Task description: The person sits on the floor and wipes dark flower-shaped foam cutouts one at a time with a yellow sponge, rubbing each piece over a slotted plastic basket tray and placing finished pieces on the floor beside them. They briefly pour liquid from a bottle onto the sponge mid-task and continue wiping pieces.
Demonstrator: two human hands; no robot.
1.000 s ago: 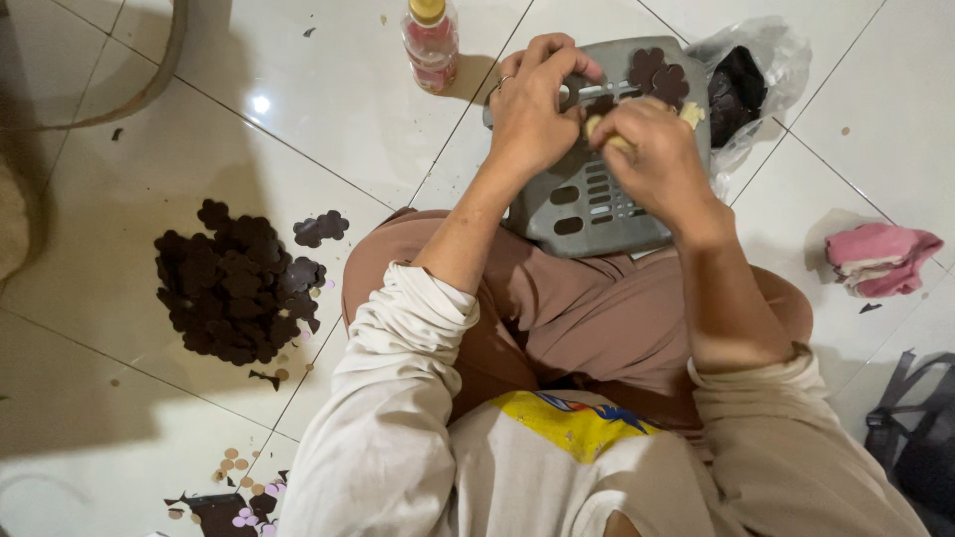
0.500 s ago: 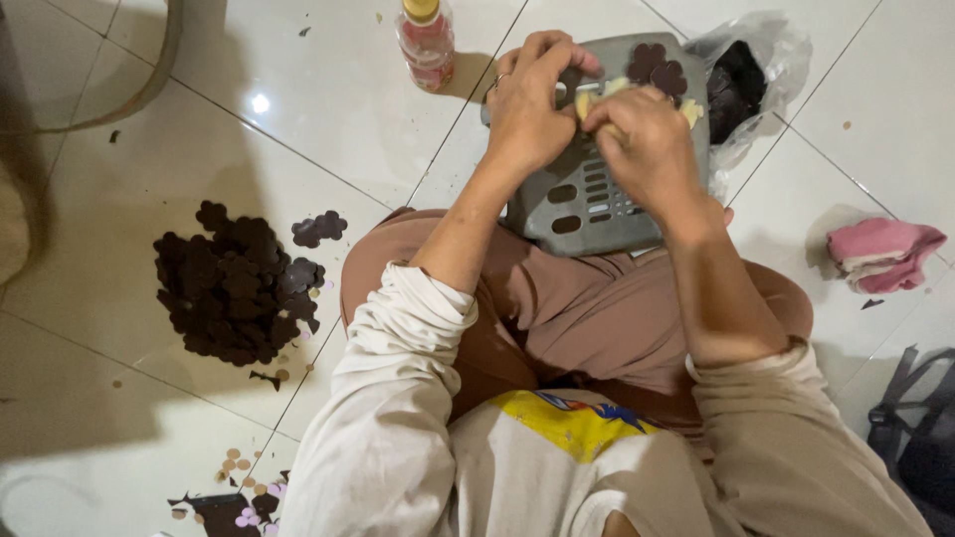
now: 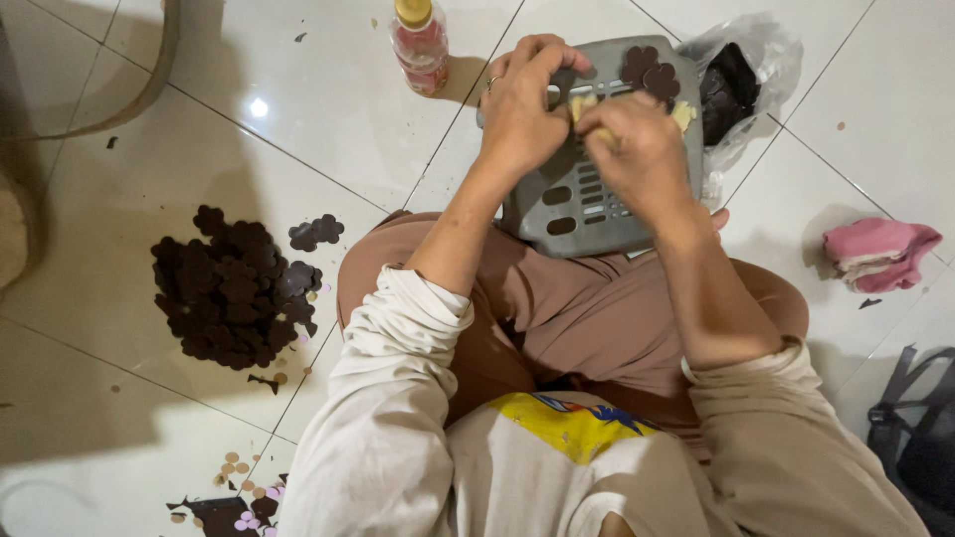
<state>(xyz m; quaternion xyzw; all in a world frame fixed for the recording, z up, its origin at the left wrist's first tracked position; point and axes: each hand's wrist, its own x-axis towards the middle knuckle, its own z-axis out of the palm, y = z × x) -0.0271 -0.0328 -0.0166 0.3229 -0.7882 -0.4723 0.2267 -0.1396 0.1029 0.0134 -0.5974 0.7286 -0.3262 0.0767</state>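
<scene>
Both hands, left (image 3: 522, 104) & right (image 3: 637, 149), pinched shut on small yellowish piece (image 3: 587, 107) over grey slotted tray (image 3: 582, 204) at upper centre; better w/ piece kept low, grip steady.

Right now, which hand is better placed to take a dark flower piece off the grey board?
Probably the right hand: it sits just beside the dark flower pieces on the grey board. The left hand lies farther over; both pinch a yellowish piece.
</scene>
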